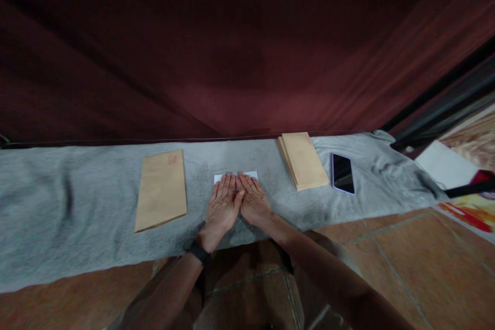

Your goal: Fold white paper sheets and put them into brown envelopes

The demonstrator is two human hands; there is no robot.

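Note:
Both palms lie flat, side by side, on a small white sheet of paper [251, 174] spread on the grey cloth. My left hand [223, 205], with a black band at the wrist, covers the paper's left part, fingers stretched out. Over the right part rests my right hand [253, 201], also flat, its thumb side touching the left hand. Only the paper's far edge and corners show; the rest is hidden under the hands. A brown envelope [161, 191] lies to the left, and a small stack of brown envelopes [304, 161] to the right.
A phone [343, 174] with a dark screen and purple case lies right of the stack. The grey cloth [96, 201] runs across the tiled floor [406, 258]. Behind it hangs a dark red curtain [247, 62]. Colourful printed sheets [467, 214] are at the far right.

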